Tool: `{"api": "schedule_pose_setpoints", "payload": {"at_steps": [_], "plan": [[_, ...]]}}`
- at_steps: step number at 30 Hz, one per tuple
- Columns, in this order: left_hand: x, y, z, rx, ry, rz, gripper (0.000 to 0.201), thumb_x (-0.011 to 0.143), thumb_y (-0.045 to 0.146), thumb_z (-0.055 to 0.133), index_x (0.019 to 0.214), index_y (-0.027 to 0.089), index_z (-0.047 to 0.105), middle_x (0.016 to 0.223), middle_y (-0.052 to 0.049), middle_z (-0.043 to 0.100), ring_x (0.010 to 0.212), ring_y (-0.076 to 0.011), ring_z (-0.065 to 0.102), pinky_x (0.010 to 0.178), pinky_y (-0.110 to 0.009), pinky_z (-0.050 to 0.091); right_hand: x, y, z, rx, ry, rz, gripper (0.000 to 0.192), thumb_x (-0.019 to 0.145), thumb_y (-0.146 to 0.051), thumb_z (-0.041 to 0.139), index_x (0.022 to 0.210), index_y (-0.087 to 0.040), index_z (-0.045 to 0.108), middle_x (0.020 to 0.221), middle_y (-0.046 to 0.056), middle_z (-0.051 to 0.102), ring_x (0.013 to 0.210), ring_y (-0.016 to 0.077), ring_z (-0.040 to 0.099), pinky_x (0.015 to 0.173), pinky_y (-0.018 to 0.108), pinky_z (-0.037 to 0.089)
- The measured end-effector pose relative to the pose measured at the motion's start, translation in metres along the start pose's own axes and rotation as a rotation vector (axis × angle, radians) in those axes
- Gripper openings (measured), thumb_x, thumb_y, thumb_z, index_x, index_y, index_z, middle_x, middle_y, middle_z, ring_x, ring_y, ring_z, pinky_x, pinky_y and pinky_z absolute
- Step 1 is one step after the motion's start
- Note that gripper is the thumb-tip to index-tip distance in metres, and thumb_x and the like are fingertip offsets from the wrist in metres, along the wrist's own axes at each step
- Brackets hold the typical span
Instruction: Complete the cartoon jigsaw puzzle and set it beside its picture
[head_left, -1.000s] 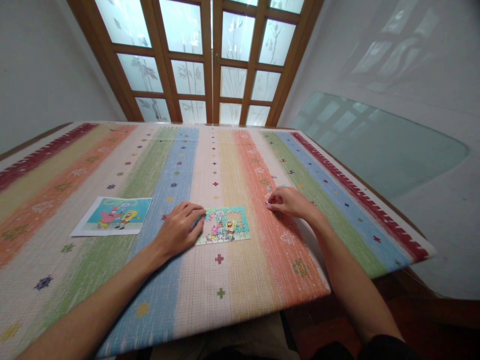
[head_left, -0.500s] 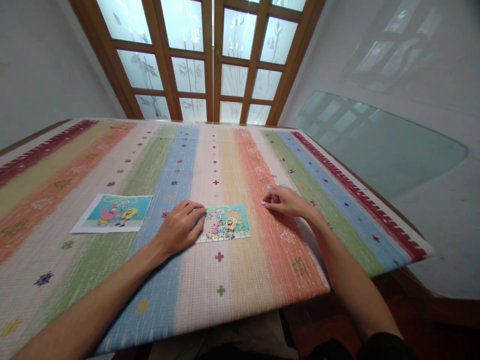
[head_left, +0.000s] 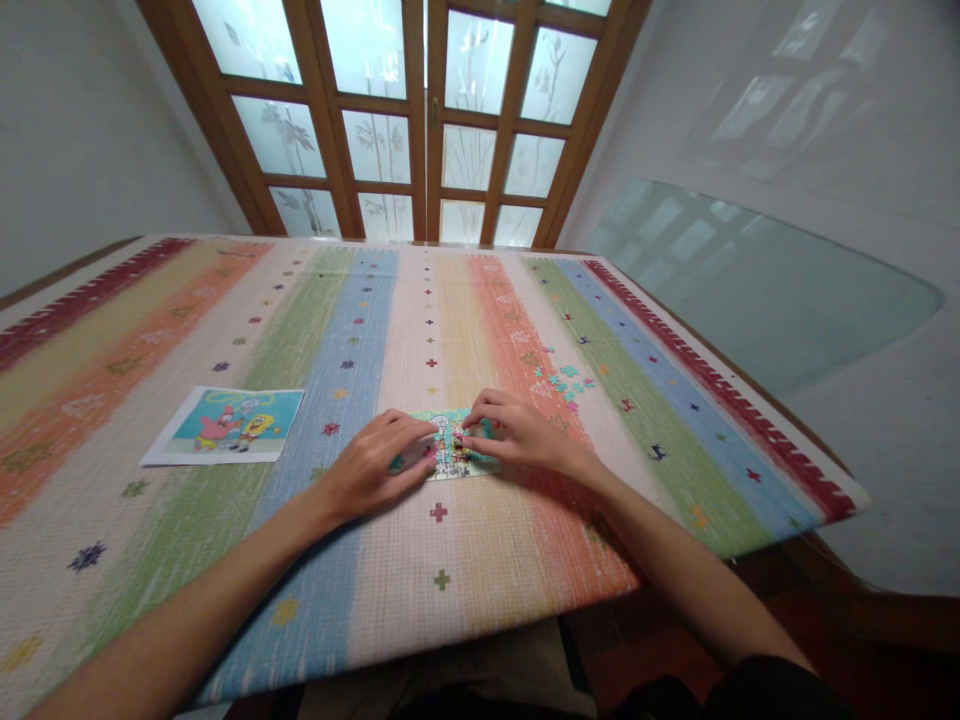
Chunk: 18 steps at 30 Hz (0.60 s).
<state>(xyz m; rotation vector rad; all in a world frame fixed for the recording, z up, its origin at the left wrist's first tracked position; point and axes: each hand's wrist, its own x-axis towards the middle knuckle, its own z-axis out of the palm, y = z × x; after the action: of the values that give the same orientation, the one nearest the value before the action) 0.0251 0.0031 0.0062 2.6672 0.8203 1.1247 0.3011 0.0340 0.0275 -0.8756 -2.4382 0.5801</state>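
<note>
Jigsaw puzzle [head_left: 450, 455] long axis left-right, left hand [head_left: 375, 465] and right hand [head_left: 517, 435] pressing flat

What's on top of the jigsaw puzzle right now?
Both hands rest on the jigsaw puzzle: the left hand covers its left part, the right hand its right. Only a middle strip shows; whether a piece sits under the fingers is hidden.

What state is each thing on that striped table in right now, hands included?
Puzzle: flat on the cloth, partly assembled, mostly covered by both hands.
Left hand: palm down, fingers resting on the puzzle's left side.
Right hand: palm down, fingertips pressing the puzzle's right part.
Loose pieces: scattered, unjoined, right of the puzzle.
Reference picture: lying flat, untouched, far left.
Doors: shut.
</note>
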Motion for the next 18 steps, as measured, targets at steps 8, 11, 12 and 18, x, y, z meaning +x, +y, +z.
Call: {"api": "schedule_pose_setpoints", "payload": {"at_steps": [8, 11, 12, 18], "plan": [[-0.001, 0.002, 0.004, -0.104, 0.012, 0.001, 0.034, 0.1, 0.022, 0.068, 0.133, 0.021, 0.061, 0.108, -0.006, 0.074, 0.099, -0.021, 0.065, 0.085, -0.037, 0.058, 0.001, -0.005, 0.019, 0.022, 0.052, -0.15, 0.013, 0.105, -0.028, 0.067, 0.109, -0.016, 0.071, 0.101, 0.008, 0.063, 0.09, 0.0188, 0.061, 0.081, 0.031, 0.05], [0.0, 0.001, 0.004, -0.092, 0.034, 0.013, 0.033, 0.1, 0.02, 0.068, 0.132, 0.02, 0.062, 0.109, -0.006, 0.075, 0.098, -0.0208, 0.065, 0.085, -0.037, 0.058, 0.002, -0.006, 0.021, 0.022, 0.031, -0.136, 0.012, 0.104, -0.028, 0.067, 0.108, -0.017, 0.071, 0.102, 0.007, 0.063, 0.091, 0.0188, 0.061, 0.082, 0.032, 0.051], [0.0, 0.001, 0.005, -0.091, 0.037, 0.016, 0.033, 0.1, 0.02, 0.068, 0.132, 0.02, 0.062, 0.11, -0.007, 0.075, 0.098, -0.0208, 0.065, 0.085, -0.037, 0.058, 0.002, -0.006, 0.022, 0.017, 0.023, -0.13, 0.011, 0.104, -0.028, 0.068, 0.108, -0.018, 0.071, 0.102, 0.007, 0.063, 0.091, 0.0189, 0.061, 0.082, 0.032, 0.051], [0.001, 0.002, 0.006, -0.116, 0.022, 0.001, 0.025, 0.1, 0.019, 0.067, 0.124, 0.02, 0.067, 0.103, -0.005, 0.076, 0.095, -0.0198, 0.065, 0.082, -0.035, 0.058, 0.004, -0.008, 0.025, -0.021, 0.005, -0.135, 0.012, 0.104, -0.029, 0.068, 0.109, -0.018, 0.071, 0.103, 0.008, 0.063, 0.094, 0.0197, 0.062, 0.084, 0.032, 0.051]]}}
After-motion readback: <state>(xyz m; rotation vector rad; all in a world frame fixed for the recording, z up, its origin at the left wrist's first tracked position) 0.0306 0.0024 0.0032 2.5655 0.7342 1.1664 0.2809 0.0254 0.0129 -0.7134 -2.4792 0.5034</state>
